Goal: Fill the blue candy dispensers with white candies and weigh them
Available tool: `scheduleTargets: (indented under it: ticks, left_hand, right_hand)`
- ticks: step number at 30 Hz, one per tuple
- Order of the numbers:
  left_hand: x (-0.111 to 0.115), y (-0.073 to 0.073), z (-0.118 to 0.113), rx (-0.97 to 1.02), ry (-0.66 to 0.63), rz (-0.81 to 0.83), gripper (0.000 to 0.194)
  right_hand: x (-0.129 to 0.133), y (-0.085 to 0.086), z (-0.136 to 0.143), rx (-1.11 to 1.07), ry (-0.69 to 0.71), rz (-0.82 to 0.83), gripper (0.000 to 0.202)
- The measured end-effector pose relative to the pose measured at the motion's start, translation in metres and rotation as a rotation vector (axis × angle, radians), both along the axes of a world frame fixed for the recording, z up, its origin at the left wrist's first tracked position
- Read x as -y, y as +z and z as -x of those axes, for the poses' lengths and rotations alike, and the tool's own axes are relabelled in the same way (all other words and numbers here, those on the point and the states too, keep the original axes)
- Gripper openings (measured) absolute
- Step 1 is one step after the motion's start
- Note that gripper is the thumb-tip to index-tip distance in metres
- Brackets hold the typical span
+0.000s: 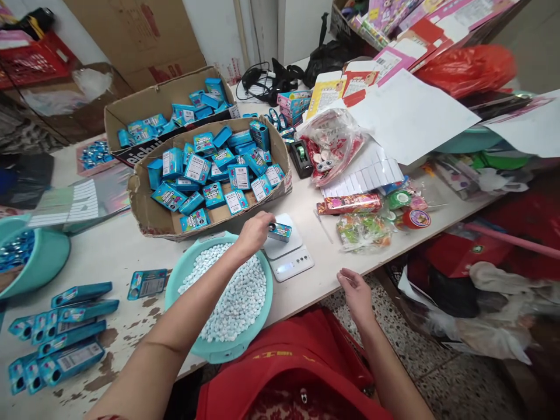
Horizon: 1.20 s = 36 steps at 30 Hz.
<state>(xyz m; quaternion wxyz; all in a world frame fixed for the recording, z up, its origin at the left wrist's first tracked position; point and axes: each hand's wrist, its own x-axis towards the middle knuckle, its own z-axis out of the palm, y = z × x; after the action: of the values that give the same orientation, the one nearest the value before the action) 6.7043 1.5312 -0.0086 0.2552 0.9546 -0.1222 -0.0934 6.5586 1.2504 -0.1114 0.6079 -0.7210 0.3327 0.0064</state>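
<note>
My left hand [256,233] reaches across the turquoise basin [171,274], its fingers closed on the end of a small blue box [280,231]. The box lies on its side at the white plate of a kitchen scale [293,262]; whether it rests on the plate or hovers just above, I cannot tell. Small white and pale blue candies [231,303] fill the basin below my forearm. By the table's front edge, right of the scale, my right hand [356,289] is empty with its fingers loosely bent and apart.
Behind the scale stands a cardboard box [140,204] full of blue boxes, with another carton [114,116] behind it. Blue packs [72,338] stand in rows at left, near a second turquoise tub [56,248]. Bagged sweets [363,230] and a tape dispenser [301,158] lie right.
</note>
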Motion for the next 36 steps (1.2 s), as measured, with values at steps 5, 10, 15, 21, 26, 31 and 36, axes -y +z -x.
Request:
scheduleTargets:
  ticks: [5,10,15,21,26,31,36]
  left_hand:
    - [-0.031,0.002,0.025,0.037,0.257,0.226,0.017]
    - [-0.073,-0.016,0.079,-0.1,0.511,0.169,0.016]
    - [-0.09,-0.029,0.116,-0.177,0.574,0.148,0.015]
    - [-0.073,-0.022,0.104,-0.106,0.509,0.147,0.018]
    - [-0.046,-0.019,0.078,-0.025,0.344,0.092,0.019]
    - [-0.038,-0.014,0.063,-0.064,0.307,-0.124,0.023]
    - [-0.07,-0.028,0.087,-0.415,0.348,-0.396,0.023]
  right_hand:
    - [0.0,0.001,-0.001,-0.017,0.021,0.006,0.046]
    - [-0.007,0.002,-0.002,-0.017,0.058,0.005,0.044]
    - [-0.015,0.004,-0.001,-0.001,0.088,0.046,0.049]
    - [-0.019,0.008,0.005,-0.003,0.153,0.099,0.04]
    - [-0.017,0.012,0.01,-0.021,0.181,0.111,0.036]
    - [-0.013,0.012,0.013,-0.071,0.147,0.077,0.044]
    - [-0.006,0.008,0.012,-0.108,0.085,0.036,0.054]
